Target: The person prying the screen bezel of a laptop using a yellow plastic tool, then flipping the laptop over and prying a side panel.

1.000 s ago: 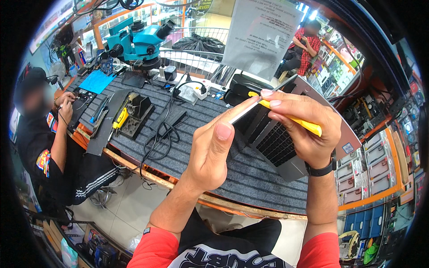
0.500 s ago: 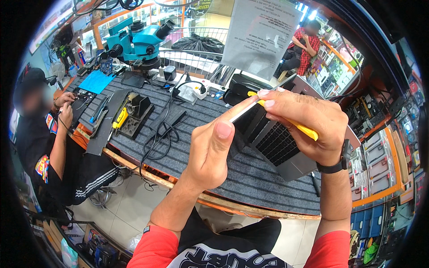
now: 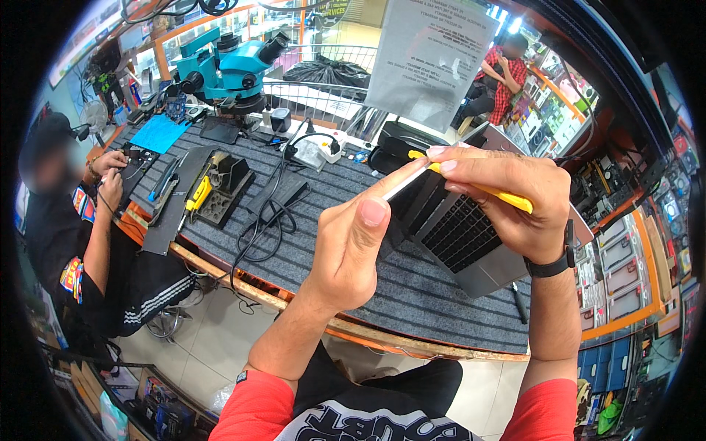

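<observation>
Yellow tool (image 3: 515,199) in right grip (image 3: 528,178), thin slab (image 3: 405,181) in left grip (image 3: 344,253), both partly hidden.

Red sleeves (image 3: 256,409), black wristband (image 3: 548,266) (worn on right).

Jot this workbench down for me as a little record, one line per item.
Left grip: thin flat piece, seen edge-on
Right grip: yellow tool
Beyond them: open laptop
Bench cover: grey striped mat
Far side, left: teal microscope
Neighbour: co-worker, seated at left
Unclear: what the flat piece is
</observation>
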Demonstrator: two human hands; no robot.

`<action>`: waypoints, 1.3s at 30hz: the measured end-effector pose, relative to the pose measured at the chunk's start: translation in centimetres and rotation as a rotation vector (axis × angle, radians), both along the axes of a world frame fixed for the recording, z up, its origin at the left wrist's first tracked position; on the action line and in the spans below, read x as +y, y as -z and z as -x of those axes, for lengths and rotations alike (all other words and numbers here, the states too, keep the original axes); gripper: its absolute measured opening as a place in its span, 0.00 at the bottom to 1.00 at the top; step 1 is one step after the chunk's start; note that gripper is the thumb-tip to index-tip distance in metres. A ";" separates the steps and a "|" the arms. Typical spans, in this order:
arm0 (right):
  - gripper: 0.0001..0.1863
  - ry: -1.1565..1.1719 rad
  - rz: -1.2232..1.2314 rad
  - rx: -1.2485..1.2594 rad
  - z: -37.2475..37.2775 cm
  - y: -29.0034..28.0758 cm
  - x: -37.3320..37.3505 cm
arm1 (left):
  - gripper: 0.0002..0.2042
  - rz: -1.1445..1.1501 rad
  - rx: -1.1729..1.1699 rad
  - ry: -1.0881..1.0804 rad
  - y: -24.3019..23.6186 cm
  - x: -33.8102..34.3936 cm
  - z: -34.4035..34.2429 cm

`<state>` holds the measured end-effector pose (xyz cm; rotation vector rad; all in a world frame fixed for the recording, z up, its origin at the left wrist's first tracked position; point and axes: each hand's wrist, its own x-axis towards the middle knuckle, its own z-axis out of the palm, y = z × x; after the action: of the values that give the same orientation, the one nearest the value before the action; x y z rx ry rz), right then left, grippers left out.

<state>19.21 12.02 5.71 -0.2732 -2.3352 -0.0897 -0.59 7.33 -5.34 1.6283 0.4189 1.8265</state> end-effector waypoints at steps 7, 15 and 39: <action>0.15 0.009 -0.031 -0.009 0.2 0.1 -0.5 | 0.31 0.045 -0.014 0.028 0.0 -0.2 -0.1; 0.15 -0.005 -0.032 0.024 0.3 0.4 -0.3 | 0.31 0.041 -0.008 0.024 0.0 -0.2 -0.1; 0.14 -0.044 0.052 -0.037 1.6 -0.3 -1.7 | 0.29 0.026 -0.023 -0.026 0.5 0.0 -0.4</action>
<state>17.59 10.30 5.99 -0.2480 -2.3815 -0.0124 -0.22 7.38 -5.87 1.5899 0.4540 1.8491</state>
